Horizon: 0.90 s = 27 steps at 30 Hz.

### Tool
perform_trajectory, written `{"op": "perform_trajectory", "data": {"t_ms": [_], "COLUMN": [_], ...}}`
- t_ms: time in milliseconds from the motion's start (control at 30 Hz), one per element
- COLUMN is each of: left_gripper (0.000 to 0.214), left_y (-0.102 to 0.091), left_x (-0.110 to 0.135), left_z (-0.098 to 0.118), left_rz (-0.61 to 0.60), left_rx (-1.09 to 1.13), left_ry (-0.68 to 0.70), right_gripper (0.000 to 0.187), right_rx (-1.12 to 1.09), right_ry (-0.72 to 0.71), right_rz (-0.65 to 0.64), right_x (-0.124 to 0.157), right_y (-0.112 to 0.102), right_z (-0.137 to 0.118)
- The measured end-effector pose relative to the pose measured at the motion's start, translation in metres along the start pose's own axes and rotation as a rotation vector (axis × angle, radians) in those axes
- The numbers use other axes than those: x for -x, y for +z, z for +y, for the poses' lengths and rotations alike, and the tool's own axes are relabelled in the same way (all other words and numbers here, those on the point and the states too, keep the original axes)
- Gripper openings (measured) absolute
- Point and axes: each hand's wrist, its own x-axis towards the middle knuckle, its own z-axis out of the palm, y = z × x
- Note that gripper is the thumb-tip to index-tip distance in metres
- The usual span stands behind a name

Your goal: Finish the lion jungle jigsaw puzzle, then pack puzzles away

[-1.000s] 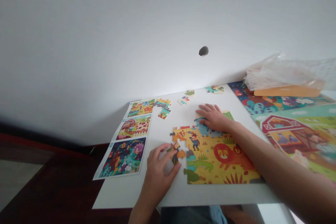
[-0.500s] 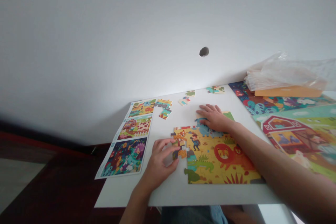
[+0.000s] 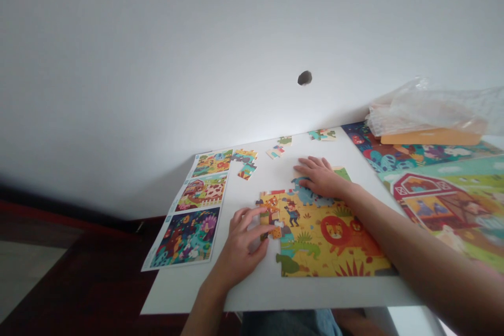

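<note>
A partly joined jigsaw puzzle [image 3: 307, 223] with a lion, a crocodile and an elephant lies on the white table. At its left edge, my left hand [image 3: 244, 244] has its fingers curled over a puzzle piece [image 3: 276, 232] with an orange spotted pattern. The fingertips cover part of that piece, and its left side is hidden. My right hand [image 3: 323, 177] rests flat across the puzzle's top edge, fingers stretched out, over the elephant part. Loose puzzle pieces [image 3: 246, 170] lie beyond my left hand.
A picture sheet [image 3: 165, 244] with three printed scenes lies at left. Further loose pieces [image 3: 275, 151] are near the wall. At right are a farm puzzle [image 3: 441, 205], a dark puzzle [image 3: 413, 155] and an orange box [image 3: 431, 137] under clear plastic [image 3: 425, 105].
My left fingers have shifted slightly right, and the spotted piece sits closer against the puzzle's left edge. My right hand stays where it was.
</note>
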Motion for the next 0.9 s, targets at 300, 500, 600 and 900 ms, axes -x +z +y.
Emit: {"op": "perform_trajectory", "data": {"t_ms": [300,500,600,900], "left_gripper": [0.035,0.035,0.035,0.032], "left_y": [-0.0032,-0.0040,-0.0047,-0.0013], "left_x": [-0.0001,0.0013,0.0020,0.0027], "left_z": [0.0037,0.0040,0.0046,0.0016], "left_rz": [-0.027,-0.036,-0.050,-0.005], "left_rx": [0.016,0.017,0.016,0.015], "left_ry": [0.005,0.010,0.012,0.027], "right_gripper": [0.053,0.054,0.054,0.054], "right_rx": [0.006,0.006,0.002,0.007], "right_ry": [-0.006,0.000,0.004,0.011], "right_rz": [0.002,-0.006,-0.005,-0.021], "right_x": [0.0001,0.0006,0.0006,0.0001], "right_y": [0.0002,0.0001,-0.0003,-0.0014], "right_z": [0.0009,0.0002,-0.0003,-0.0004]}}
